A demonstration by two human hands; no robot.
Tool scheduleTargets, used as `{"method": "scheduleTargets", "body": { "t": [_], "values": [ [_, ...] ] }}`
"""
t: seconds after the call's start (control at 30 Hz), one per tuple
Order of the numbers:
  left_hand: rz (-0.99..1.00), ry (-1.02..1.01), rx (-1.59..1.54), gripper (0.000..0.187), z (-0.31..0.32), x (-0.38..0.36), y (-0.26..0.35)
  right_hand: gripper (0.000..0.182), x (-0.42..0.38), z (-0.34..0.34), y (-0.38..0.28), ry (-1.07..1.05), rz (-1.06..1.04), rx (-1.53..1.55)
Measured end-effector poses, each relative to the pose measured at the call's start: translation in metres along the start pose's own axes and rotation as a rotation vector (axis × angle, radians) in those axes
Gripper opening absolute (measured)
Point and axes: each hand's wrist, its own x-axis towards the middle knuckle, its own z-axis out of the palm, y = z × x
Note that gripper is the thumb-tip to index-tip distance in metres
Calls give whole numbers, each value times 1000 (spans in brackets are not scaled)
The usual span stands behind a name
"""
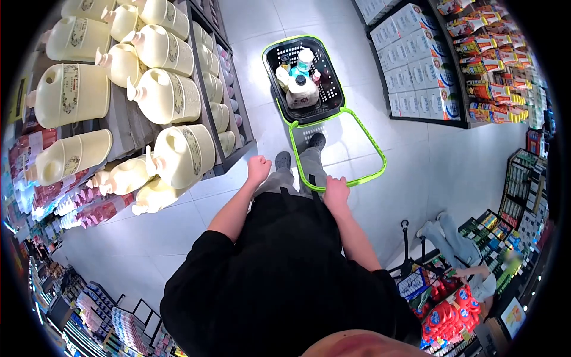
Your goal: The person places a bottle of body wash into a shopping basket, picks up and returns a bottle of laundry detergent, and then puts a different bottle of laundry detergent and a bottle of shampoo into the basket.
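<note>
My right hand point(336, 191) is closed around the green handle point(382, 156) of a black basket point(328, 58) with a green rim. The basket stands on the floor in front of my feet. Inside it are a whitish jug with a dark cap point(303, 94), a white and blue bottle point(304, 58) and several smaller bottles. My left hand point(259, 168) hangs beside my left leg, its fingers curled; nothing shows in them. It is nearest to the corner of the shelf on the left.
Cream pump bottles point(170, 96) crowd the shelf at the left. White boxes point(416, 65) and red-yellow packs point(485, 62) fill the shelf at the upper right. Another person point(449, 241) is at the lower right, near red packages point(452, 312).
</note>
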Motion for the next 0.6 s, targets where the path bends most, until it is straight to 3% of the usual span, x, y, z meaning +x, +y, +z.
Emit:
{"method": "scheduleTargets", "body": {
  "t": [0.23,0.47,0.6],
  "values": [
    [-11,248,-12,32,-9,32,34,28,95,-42,7,20,-312,108],
    [-85,360,-172,31,-27,70,104,35,195,-76,91,-44,-359,-34],
    [-105,449,-189,30,-27,80,124,47,244,-111,73,-129,-388,6]
  ]
}}
